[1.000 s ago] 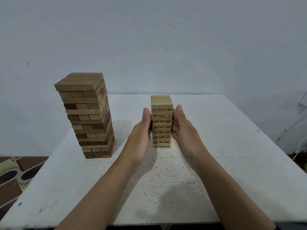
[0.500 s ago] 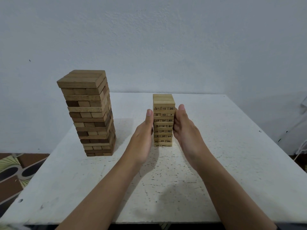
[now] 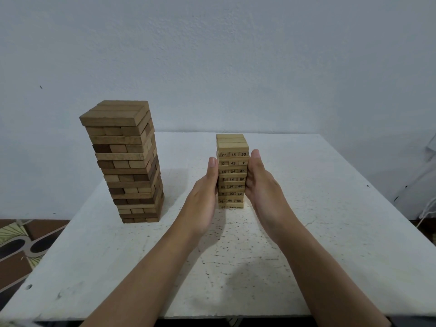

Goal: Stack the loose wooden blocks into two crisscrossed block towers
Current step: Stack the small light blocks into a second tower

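Head view: the numbered tower [image 3: 232, 171] stands on the worktop [image 3: 330, 232] between the left hand [image 3: 204, 199] and right hand [image 3: 262, 185], whose straight fingers [image 3: 212, 166] press flat against its sides. The darker tower [image 3: 127, 161] stands well apart on the left. Hands and towers are placed as they were half a second ago.

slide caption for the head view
Flat left hand and right hand press the numbered tower from both sides; larger brown tower stands apart

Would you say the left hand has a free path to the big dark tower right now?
Probably yes: the left hand lies flat against the small numbered tower, and only table surface separates it from the dark tower to its left.
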### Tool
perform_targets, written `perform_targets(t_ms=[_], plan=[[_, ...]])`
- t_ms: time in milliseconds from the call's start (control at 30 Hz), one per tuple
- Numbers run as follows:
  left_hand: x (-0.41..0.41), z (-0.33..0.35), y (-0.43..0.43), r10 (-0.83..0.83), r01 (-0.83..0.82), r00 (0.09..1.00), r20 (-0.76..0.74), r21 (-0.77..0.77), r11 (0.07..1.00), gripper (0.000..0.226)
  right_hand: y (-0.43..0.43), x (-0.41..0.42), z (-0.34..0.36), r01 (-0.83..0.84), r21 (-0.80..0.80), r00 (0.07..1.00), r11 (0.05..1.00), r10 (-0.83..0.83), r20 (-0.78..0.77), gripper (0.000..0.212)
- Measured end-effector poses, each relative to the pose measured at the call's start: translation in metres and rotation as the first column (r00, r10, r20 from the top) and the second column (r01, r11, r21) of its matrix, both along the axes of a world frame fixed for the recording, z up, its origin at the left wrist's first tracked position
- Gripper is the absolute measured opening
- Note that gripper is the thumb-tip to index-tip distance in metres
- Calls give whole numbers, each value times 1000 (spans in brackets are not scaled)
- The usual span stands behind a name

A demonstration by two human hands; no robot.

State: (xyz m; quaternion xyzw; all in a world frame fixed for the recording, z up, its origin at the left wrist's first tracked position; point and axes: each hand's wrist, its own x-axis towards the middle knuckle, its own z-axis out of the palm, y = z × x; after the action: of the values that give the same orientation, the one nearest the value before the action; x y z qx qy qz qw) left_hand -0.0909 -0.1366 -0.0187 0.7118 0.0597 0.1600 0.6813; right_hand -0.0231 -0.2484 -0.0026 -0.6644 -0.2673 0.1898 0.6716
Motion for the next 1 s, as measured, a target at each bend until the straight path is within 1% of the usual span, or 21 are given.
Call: perform_targets(t_ms=[233,400,567,833,1000], plan=[[0,-1,1,9,-8,1000,-14,13,1000,58,1,1,-3,3,3,1000,1000,-3,2,55],[0,-4,2,11,-11,999,-30,28,1000,67,-1,2,-3,3,-1,1000,1000,-3,0,56],[0,-5,3,9,-8,999,-50,20,1000,56,-1,1,-4,7,-21,1000,1000,-7,-1,54],[3,-7,4,1,0,999,-51,17,1000,59,1,2,-6,9,-9,1000,1000,-9,-18,57],[2,-3,3,16,-15,997,-81,19,1000,59,-1,2,-7,10,-27,1000,1000,-11,-12,57]])
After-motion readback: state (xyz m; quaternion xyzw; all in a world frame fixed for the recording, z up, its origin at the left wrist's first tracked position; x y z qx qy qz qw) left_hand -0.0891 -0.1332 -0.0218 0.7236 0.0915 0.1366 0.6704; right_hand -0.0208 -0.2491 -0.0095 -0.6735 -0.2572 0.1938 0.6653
